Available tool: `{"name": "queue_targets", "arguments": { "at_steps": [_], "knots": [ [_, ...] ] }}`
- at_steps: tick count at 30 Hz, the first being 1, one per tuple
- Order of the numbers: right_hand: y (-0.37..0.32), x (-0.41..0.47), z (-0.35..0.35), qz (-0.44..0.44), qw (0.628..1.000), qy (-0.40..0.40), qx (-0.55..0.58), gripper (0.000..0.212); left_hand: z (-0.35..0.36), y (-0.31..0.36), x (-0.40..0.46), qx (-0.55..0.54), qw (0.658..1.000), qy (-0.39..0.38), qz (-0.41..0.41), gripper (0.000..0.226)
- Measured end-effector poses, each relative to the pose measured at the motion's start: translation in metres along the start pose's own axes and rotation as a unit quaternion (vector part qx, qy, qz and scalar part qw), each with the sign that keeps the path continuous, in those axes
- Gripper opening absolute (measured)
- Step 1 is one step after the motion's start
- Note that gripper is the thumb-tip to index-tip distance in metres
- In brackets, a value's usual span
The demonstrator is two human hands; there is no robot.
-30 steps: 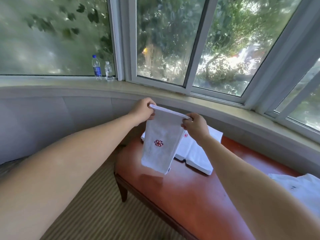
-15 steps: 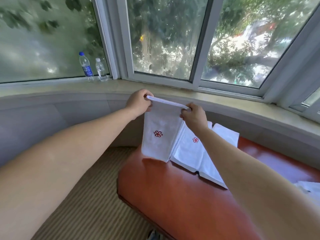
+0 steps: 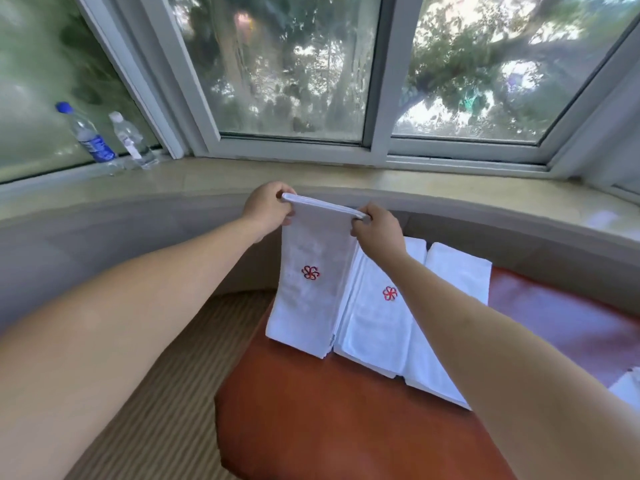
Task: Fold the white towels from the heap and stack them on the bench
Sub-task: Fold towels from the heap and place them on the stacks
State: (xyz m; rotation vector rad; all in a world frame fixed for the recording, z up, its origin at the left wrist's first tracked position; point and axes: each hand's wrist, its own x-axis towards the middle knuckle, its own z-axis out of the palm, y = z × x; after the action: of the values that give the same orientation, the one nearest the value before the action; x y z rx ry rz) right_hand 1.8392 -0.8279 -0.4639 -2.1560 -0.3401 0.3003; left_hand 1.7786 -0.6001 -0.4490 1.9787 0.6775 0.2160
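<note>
A folded white towel (image 3: 311,289) with a red flower emblem hangs upright from my two hands. My left hand (image 3: 268,207) pinches its top left corner and my right hand (image 3: 377,232) pinches the top right corner. The towel's lower edge reaches the red-brown bench (image 3: 329,420) at its left end. Right beside it lies a stack of folded white towels (image 3: 384,327), the top one showing the same red emblem, and another folded pile (image 3: 457,275) sits behind my right forearm. A bit of the white towel heap (image 3: 628,388) shows at the right edge.
A curved stone window sill (image 3: 214,178) runs behind the bench under large windows. Two plastic water bottles (image 3: 104,140) stand on the sill at the left. Striped carpet (image 3: 166,375) covers the floor left of the bench.
Both hands have lowered the hanging towel toward the bench until its lower edge meets the seat beside the stack. My view has shifted forward and down, so the heap is almost out of view.
</note>
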Motion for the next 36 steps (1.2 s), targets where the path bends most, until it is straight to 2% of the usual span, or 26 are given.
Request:
{"name": "queue_targets", "arguments": {
  "at_steps": [14,20,23,26,29,33,36],
  "knots": [
    [0.088,0.128,0.043,0.117,0.993,0.014,-0.016,0.020,0.089,-0.057,0.151,0.055,0.992,-0.113,-0.030,0.019],
    [0.119,0.174,0.075,0.132,0.991,0.009,-0.026,0.023,0.115,-0.095,0.197,0.081,0.987,-0.129,-0.043,0.021],
    [0.133,0.190,0.088,0.141,0.989,0.024,-0.045,0.025,0.127,-0.111,0.213,0.109,0.985,-0.132,-0.024,0.020],
    [0.146,0.196,0.100,0.161,0.986,0.032,-0.037,0.031,0.141,-0.125,0.219,0.101,0.986,-0.130,-0.006,0.024],
    [0.159,0.192,0.112,0.161,0.987,0.022,-0.013,0.043,0.150,-0.140,0.218,0.075,0.983,-0.165,-0.018,0.040],
    [0.175,0.173,0.127,0.166,0.985,-0.016,-0.034,0.056,0.152,-0.164,0.206,0.145,0.957,-0.251,-0.001,0.051],
    [0.185,0.153,0.136,0.141,0.980,-0.087,-0.113,0.057,0.151,-0.180,0.190,0.242,0.914,-0.325,0.022,0.054]
  ]
}}
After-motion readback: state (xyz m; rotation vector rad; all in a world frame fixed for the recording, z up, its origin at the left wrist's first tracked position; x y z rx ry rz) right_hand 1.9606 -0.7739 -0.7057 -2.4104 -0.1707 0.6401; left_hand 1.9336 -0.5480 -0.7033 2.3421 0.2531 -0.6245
